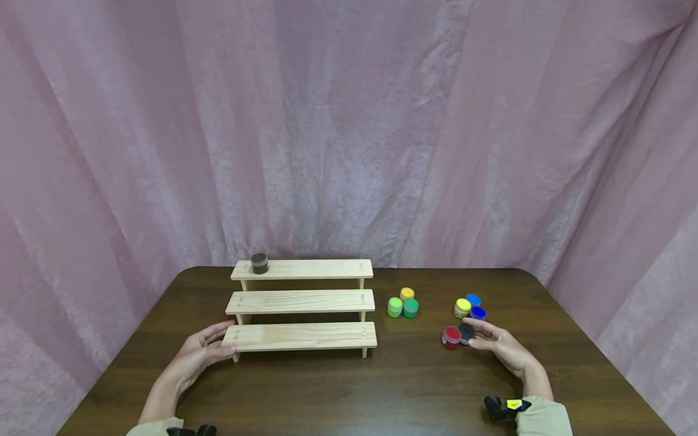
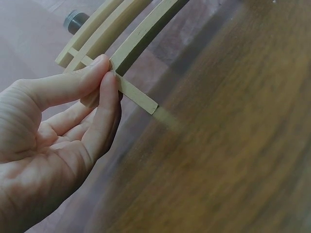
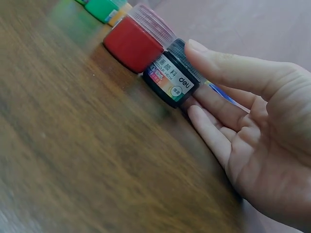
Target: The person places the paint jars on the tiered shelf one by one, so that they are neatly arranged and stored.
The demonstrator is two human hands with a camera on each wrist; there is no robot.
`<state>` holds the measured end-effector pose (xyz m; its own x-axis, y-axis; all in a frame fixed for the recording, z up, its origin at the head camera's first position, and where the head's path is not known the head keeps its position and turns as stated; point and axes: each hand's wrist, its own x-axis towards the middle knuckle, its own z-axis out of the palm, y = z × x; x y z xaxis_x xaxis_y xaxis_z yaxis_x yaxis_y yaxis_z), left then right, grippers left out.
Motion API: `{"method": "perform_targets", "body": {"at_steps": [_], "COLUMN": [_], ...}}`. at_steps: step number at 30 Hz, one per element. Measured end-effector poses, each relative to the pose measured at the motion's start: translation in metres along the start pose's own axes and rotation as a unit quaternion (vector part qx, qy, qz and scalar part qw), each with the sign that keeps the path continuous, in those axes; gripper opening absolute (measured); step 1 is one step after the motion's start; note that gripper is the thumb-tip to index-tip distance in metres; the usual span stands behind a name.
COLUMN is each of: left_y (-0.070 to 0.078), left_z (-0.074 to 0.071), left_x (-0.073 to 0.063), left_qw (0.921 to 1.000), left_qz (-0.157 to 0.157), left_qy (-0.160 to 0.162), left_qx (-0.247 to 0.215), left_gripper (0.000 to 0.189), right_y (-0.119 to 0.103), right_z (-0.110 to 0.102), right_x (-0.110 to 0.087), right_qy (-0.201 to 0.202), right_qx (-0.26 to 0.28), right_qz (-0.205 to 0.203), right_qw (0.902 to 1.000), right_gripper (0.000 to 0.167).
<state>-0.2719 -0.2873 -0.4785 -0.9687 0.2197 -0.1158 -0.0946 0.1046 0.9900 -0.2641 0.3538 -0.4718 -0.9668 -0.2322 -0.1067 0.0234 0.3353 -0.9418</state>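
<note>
On the black jar point(image 1: 466, 332), only the right wrist view shows lettering point(image 3: 169, 76).

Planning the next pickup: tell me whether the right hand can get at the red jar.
Probably not straight across: the black jar stands in the way, between the right hand and the red jar.

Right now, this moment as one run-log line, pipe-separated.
left hand: pinches bottom shelf, left end | right hand: grips black jar | red jar: beside black jar | dark jar: top shelf, left end
</note>
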Motion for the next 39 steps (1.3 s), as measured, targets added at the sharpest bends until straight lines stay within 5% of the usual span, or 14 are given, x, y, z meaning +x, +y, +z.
{"method": "perform_targets", "body": {"at_steps": [18,39], "left_y": [-0.0001,-0.0002], "left_z": [-0.0008,-0.0006], "left_x": [-0.0008,-0.0003], "left_qw": [1.0,0.9999], "left_qz": [-0.005,-0.009], "left_qy": [-0.002,-0.009], "left_qx": [-0.003,0.001], "left_gripper": [0.08,0.078], "right_y": [-0.0036,-0.0046], "right_z": [0.0025,0.0035], "right_x": [0.0029,0.0025], "right_qy": [0.046,0.061], "right_qx": [-0.036,0.02], "right_qz": [0.035,0.037], "right_qw": [0.9977,0.9973], "right_gripper": [0.06,0.06]}}
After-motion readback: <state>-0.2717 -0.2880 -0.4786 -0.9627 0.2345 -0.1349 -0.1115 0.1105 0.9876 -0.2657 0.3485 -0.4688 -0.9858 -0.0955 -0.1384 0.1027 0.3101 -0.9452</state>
